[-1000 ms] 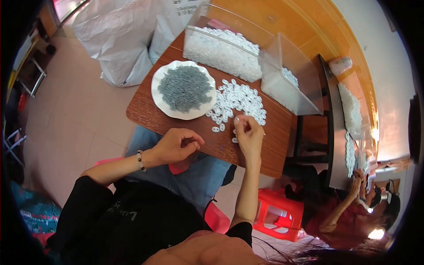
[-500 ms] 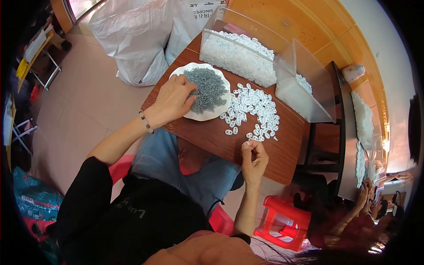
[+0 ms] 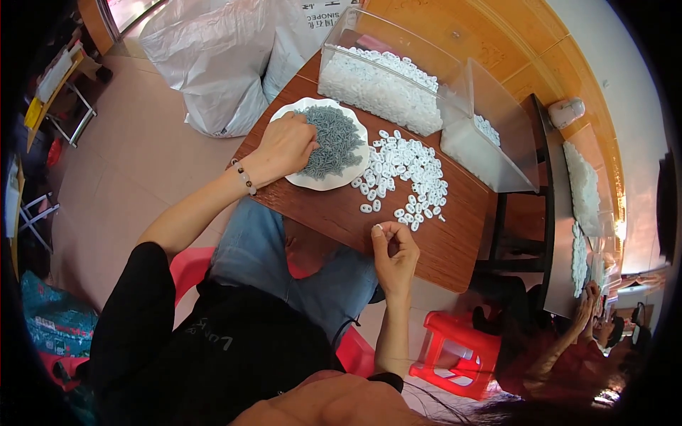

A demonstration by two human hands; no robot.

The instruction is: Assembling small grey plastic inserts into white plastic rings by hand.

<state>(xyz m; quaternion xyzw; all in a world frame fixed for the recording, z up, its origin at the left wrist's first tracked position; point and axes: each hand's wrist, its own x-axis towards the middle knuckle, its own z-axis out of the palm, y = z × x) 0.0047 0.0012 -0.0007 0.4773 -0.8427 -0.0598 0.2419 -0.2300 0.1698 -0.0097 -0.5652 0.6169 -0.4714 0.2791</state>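
My left hand (image 3: 290, 142) is closed, its fingertips down in a heap of small grey screw-like pieces (image 3: 334, 142). Whether it has picked any up is hidden. The heap fills a white scalloped plate (image 3: 327, 184) at the table's left side. Over the near table edge, my right hand (image 3: 395, 257) pinches a small white piece (image 3: 380, 226) between thumb and forefinger, mostly covered by the fingers. Beyond that hand lie many loose white oval plastic pieces with two holes (image 3: 408, 167), spread beside the plate.
Two clear bins, one long (image 3: 383, 89) and one at its right (image 3: 490, 160), hold more white pieces at the table's (image 3: 447, 266) far side. Large white sacks (image 3: 220, 78) stand on the floor beyond. A red stool (image 3: 458, 355) is at right, near another person's hands (image 3: 584, 312).
My left hand's fingers have drawn together in the grey heap. My right hand has shifted slightly left and toward me, still pinching the white piece.
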